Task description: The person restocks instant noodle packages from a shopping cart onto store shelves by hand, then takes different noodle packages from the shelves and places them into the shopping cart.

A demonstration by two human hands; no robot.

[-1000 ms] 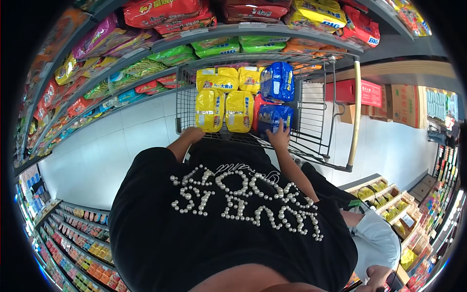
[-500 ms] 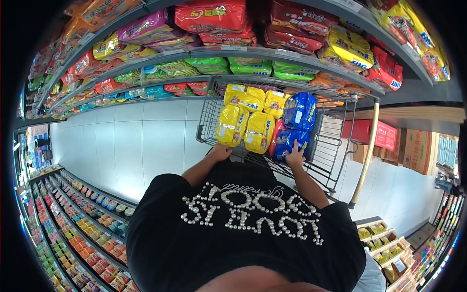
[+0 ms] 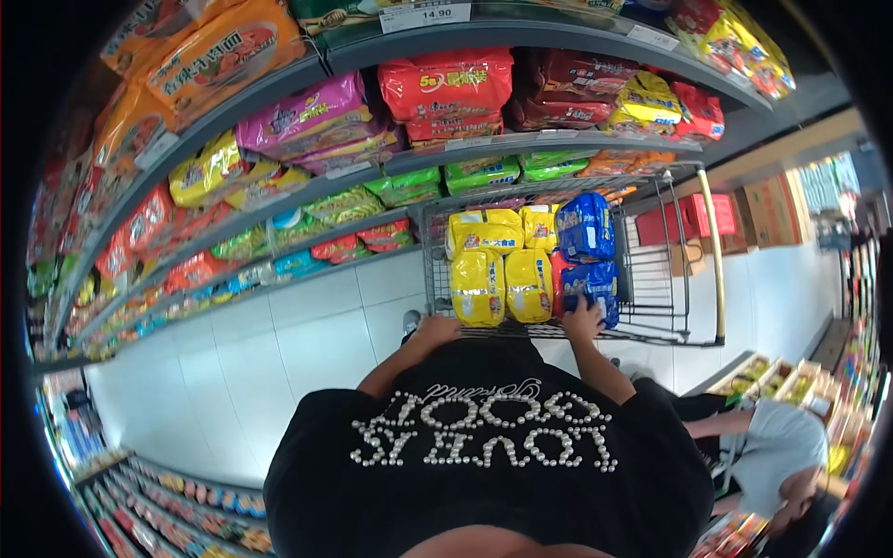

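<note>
In the head view, a wire shopping cart (image 3: pixel 713 256) stands in front of me beside the shelf. Inside it lie several yellow instant noodle packs (image 3: pixel 478 288), two blue packs (image 3: pixel 586 226) at the right, and a red one partly hidden between them. My left hand (image 3: pixel 437 333) is closed at the cart's near left corner, its fingers curled at the rim. My right hand (image 3: pixel 583 322) reaches over the near side, fingers stretched out against the nearer blue pack.
Shelves of bagged noodles (image 3: pixel 446 84) run along the far side. Red and brown cartons (image 3: pixel 772 209) stand beyond the cart's handle. Another person in a light shirt (image 3: pixel 781 456) is close behind me at the right. Low shelves (image 3: pixel 186 507) line the lower left.
The cart now sits straighter and slightly farther right in view, both hands staying at it. My view has turned, and a person has appeared at the lower right.
</note>
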